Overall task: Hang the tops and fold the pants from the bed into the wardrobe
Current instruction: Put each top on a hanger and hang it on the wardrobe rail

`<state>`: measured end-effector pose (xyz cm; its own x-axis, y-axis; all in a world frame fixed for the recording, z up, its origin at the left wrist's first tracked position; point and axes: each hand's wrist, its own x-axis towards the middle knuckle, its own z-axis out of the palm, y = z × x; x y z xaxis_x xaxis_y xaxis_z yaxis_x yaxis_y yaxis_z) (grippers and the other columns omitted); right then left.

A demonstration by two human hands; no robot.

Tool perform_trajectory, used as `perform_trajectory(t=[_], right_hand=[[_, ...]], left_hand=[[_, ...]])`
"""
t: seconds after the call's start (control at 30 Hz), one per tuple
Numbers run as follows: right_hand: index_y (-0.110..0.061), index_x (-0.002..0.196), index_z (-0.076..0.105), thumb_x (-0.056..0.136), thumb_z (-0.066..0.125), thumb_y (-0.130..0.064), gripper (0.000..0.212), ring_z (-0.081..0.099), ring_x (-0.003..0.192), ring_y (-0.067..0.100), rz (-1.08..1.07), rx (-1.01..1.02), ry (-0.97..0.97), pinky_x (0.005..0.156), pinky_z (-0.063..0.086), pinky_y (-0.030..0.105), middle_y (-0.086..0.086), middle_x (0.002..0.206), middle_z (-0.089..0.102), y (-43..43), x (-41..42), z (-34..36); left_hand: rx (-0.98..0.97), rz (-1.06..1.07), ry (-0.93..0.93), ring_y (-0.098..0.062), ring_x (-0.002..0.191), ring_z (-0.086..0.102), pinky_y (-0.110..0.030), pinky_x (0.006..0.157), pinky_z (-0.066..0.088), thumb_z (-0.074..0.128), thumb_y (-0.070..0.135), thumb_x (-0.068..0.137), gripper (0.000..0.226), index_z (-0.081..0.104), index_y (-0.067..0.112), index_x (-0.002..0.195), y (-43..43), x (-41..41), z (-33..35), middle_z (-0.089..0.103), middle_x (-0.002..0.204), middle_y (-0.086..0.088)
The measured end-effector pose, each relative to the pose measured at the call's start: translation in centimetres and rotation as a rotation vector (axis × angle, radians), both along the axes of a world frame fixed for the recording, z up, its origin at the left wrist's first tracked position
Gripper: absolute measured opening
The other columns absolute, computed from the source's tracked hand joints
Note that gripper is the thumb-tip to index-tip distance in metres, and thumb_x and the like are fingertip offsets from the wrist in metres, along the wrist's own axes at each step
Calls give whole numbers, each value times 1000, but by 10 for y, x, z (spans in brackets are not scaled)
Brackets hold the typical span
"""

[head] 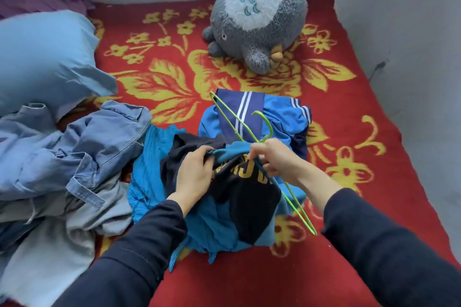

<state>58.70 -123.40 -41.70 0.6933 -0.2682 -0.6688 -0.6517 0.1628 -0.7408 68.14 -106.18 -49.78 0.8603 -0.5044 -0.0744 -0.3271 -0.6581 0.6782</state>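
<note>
Top mid-bed near front edge: left grip clutches its collar, right grip holds hanger; hold collar wide, feed hanger in gently, likely avoiding snags.

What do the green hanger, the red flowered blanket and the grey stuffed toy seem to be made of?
The green hanger: probably metal wire with a glossy green coating; very thin, yet it keeps its shape. The red flowered blanket: thick matte fabric with a slightly fuzzy surface; fibre cannot be told. The grey stuffed toy: long, fluffy, synthetic-looking pile, presumably over soft stuffing.
</note>
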Motion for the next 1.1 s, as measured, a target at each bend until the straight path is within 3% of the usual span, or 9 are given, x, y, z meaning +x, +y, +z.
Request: perform_trajectory(t=[0.1, 0.23, 0.37, 0.43, 0.57, 0.67, 0.73, 0.93, 1.1], right_hand=[[-20, 61, 35, 81, 52, -10, 28, 13, 43, 9, -21, 71, -146, 38, 10, 20, -2, 58, 21, 9, 15, 63], [-19, 64, 39, 86, 50, -11, 26, 15, 39, 6, -9, 91, -279, 39, 7, 20, -7, 51, 22, 19, 26, 148], [-17, 68, 49, 88, 53, -15, 20, 19, 39, 5, -2, -48, -377, 32, 14, 17, -8, 51, 28, 27, 26, 230], [-18, 68, 47, 89, 54, -14, 22, 21, 36, 4, -64, -92, -430, 30, 16, 16, -8, 49, 30, 27, 28, 260], [-18, 64, 49, 91, 53, -12, 27, 24, 35, 4, -146, -131, -580, 30, 17, 16, -8, 47, 34, 35, 25, 319], [-16, 66, 55, 91, 55, -13, 25, 28, 36, 5, -138, -233, -620, 31, 19, 16, -8, 49, 39, 39, 25, 343], [-15, 70, 58, 90, 58, -15, 20, 29, 36, 5, -147, -314, -618, 31, 19, 17, -6, 53, 41, 37, 24, 349], [-7, 86, 64, 93, 59, -17, 14, 30, 33, 3, -257, -412, -614, 31, 19, 16, -2, 58, 44, 19, 9, 358], [1, 106, 65, 87, 68, -28, 35, 34, 35, 4, -281, -513, -633, 33, 25, 16, 0, 61, 46, 14, -2, 359]], left_hand=[[-105, 55, 11, -21, 92, 62, -23, 70, 34, 55, 21, 95, 17, 66, 19, 108, 5, 3, 60, 71, 98, -2], [-203, -34, 144, -12, 84, 65, -31, 75, 49, 57, 22, 92, 18, 69, 25, 104, 13, 9, 133, 72, 92, 5], [-492, -39, 165, 3, 86, 60, -19, 75, 48, 52, 30, 97, 17, 60, 23, 109, 27, 4, 218, 65, 97, 9], [-595, -39, 151, 0, 83, 57, -16, 71, 43, 54, 46, 90, 29, 57, 21, 103, 34, -3, 245, 61, 92, 9], [-367, -289, 214, -6, 95, 62, -19, 74, 47, 68, 63, 70, 58, 50, 29, 113, 46, -16, 273, 62, 105, 9], [-289, -301, -42, -7, 85, 62, -16, 66, 44, 63, 41, 88, 13, 60, 32, 97, 42, -14, 291, 66, 92, 16], [-356, -264, -103, -6, 73, 59, -19, 62, 42, 57, 32, 94, 19, 60, 32, 76, 43, -9, 311, 63, 75, 18], [-726, -163, 234, -10, 78, 68, -22, 68, 52, 54, 30, 97, 20, 68, 17, 95, 50, 12, 394, 72, 89, 2], [-676, 64, 298, -16, 65, 64, -23, 53, 51, 60, 32, 94, 26, 65, 7, 98, 39, 28, 443, 68, 84, -5]])
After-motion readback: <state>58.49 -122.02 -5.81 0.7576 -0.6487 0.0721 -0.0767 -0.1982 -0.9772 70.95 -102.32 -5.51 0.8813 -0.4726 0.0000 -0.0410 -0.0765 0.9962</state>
